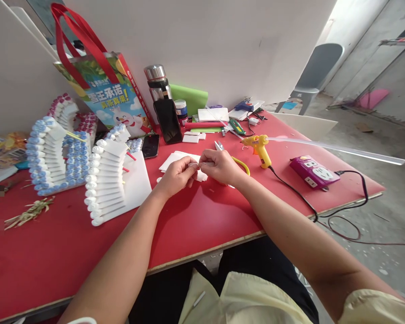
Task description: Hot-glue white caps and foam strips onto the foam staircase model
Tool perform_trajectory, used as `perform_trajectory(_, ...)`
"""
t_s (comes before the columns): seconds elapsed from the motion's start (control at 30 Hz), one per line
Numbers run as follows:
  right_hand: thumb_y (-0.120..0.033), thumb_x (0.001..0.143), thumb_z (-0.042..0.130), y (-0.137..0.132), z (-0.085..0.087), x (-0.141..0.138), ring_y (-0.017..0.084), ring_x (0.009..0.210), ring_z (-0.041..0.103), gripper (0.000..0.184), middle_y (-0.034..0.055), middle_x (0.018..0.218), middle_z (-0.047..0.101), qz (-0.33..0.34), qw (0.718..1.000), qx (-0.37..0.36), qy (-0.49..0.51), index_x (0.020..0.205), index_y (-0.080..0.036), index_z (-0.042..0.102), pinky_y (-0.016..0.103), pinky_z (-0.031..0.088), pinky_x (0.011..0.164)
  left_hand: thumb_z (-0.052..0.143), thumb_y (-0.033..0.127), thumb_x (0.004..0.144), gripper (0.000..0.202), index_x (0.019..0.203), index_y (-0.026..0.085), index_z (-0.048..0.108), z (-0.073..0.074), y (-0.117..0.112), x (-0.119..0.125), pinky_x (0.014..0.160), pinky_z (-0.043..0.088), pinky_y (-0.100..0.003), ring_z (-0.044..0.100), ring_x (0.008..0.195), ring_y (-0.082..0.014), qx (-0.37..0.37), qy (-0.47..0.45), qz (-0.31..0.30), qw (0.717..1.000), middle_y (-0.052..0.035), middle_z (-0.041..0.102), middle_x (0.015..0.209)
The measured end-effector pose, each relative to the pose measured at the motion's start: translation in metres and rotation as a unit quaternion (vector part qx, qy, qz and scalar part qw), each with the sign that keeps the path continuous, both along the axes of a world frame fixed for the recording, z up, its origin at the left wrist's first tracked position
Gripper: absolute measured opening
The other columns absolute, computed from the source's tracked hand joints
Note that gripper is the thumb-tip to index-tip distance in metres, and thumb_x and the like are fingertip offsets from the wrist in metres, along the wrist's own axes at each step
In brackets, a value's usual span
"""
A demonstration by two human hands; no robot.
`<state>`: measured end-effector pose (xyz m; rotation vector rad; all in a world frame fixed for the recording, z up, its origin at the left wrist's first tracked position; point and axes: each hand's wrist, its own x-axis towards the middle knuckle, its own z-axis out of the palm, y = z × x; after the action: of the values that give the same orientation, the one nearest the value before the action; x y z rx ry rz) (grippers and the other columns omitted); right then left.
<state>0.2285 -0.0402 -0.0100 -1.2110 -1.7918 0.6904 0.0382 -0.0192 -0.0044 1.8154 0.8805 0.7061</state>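
Red tabletop (205, 220); small white piece (198, 166) between hands (177, 174) (222, 164), pinched by both (mostly hidden).

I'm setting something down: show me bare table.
Bare: red tabletop between left forearm and right forearm, nearer than the white papers; also between dried-stalk bundle and front edge. Crowded: along the back, bag to yellow glue gun.

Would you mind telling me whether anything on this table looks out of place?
The clear stick juts from the glue gun past the right edge of the table, where it might get knocked. A ragged straw-like bundle lies loose at left.
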Motion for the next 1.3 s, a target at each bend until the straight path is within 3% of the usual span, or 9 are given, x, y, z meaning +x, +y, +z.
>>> perform_trajectory(0.13,-0.025,0.079,0.057,0.002,0.0,0.0,0.011,0.058,0.044,0.009,-0.0029,0.062,0.054,-0.009,1.0,-0.005,-0.006,0.073,-0.019,0.059,0.025,0.03,0.056,0.05,0.04,0.099,0.024,0.088,0.02,0.057,0.0,0.0,-0.001,0.052,0.04,-0.026,0.052,0.052,-0.0122,0.068,0.037,-0.005,0.997,0.0015,0.058,0.065)
perform_trajectory(0.27,-0.024,0.077,0.058,0.003,0.0,-0.001,0.012,0.06,0.049,0.008,-0.0009,0.063,0.059,-0.008,1.0,-0.024,0.003,0.071,-0.018,0.059,0.025,0.033,0.056,0.051,0.032,0.098,0.02,0.083,0.021,0.057,-0.002,0.0,-0.002,0.057,0.039,-0.028,0.052,0.059,-0.0148,0.204,0.096,0.011,0.974,0.0013,0.056,0.065)
perform_trajectory(0.4,-0.023,0.076,0.06,0.002,0.002,-0.005,0.011,0.052,0.049,0.009,-0.0012,0.057,0.058,0.003,0.989,-0.109,0.102,0.069,-0.018,0.058,0.023,0.034,0.05,0.049,0.022,0.096,0.014,0.087,0.02,0.06,-0.003,0.001,-0.001,0.063,0.041,-0.029,0.056,0.069,-0.0162,0.342,0.114,0.024,0.932,-0.0022,0.063,0.079)
perform_trajectory(0.57,-0.022,0.077,0.063,-0.001,0.008,-0.011,0.005,0.039,0.035,0.015,-0.0041,0.05,0.052,0.026,0.934,-0.215,0.284,0.065,-0.018,0.054,0.021,0.027,0.039,0.043,0.021,0.1,0.019,0.092,0.019,0.06,-0.004,0.003,0.001,0.065,0.04,-0.03,0.06,0.075,-0.0195,0.481,0.18,0.045,0.857,-0.0059,0.066,0.084)
perform_trajectory(0.63,-0.022,0.078,0.065,-0.001,0.01,-0.012,0.006,0.038,0.037,0.016,-0.0016,0.054,0.058,0.023,0.926,-0.228,0.301,0.066,-0.018,0.054,0.021,0.027,0.037,0.041,0.024,0.102,0.022,0.095,0.019,0.062,-0.006,0.004,0.002,0.065,0.04,-0.031,0.063,0.078,-0.02,0.502,0.199,0.065,0.839,-0.0071,0.069,0.088)
perform_trajectory(0.83,-0.022,0.079,0.066,-0.004,0.012,-0.012,0.008,0.041,0.046,0.017,0.0024,0.062,0.067,0.001,0.937,-0.217,0.274,0.066,-0.018,0.056,0.022,0.038,0.037,0.043,0.027,0.103,0.024,0.103,0.018,0.065,-0.011,0.004,0.002,0.069,0.043,-0.031,0.066,0.081,-0.0204,0.53,0.203,0.12,0.815,-0.0089,0.072,0.095)
perform_trajectory(1.0,-0.023,0.077,0.071,-0.004,0.012,-0.011,0.007,0.038,0.044,0.022,0.0014,0.056,0.065,0.022,0.903,-0.23,0.362,0.063,-0.017,0.055,0.02,0.036,0.035,0.044,0.024,0.102,0.025,0.109,0.017,0.067,-0.013,0.005,0.003,0.073,0.048,-0.032,0.069,0.083,-0.0211,0.574,0.201,0.116,0.785,-0.0097,0.075,0.098)
perform_trajectory(1.17,-0.032,0.073,0.081,-0.003,0.012,-0.007,0.008,0.042,0.051,0.026,0.0053,0.065,0.071,0.043,0.907,-0.216,0.359,0.069,-0.015,0.062,0.021,0.042,0.036,0.046,0.02,0.101,0.029,0.12,0.015,0.067,-0.017,0.008,0.001,0.075,0.052,-0.034,0.072,0.088,-0.0237,0.583,0.187,0.109,0.783,-0.0133,0.076,0.105)
perform_trajectory(1.3,-0.028,0.073,0.078,-0.002,0.012,-0.006,0.009,0.042,0.051,0.023,0.0068,0.065,0.071,0.024,0.899,-0.241,0.365,0.069,-0.014,0.061,0.021,0.043,0.036,0.046,0.016,0.1,0.032,0.124,0.015,0.067,-0.022,0.01,0.0,0.079,0.056,-0.035,0.073,0.094,-0.0242,0.575,0.158,0.091,0.798,-0.0138,0.076,0.109)
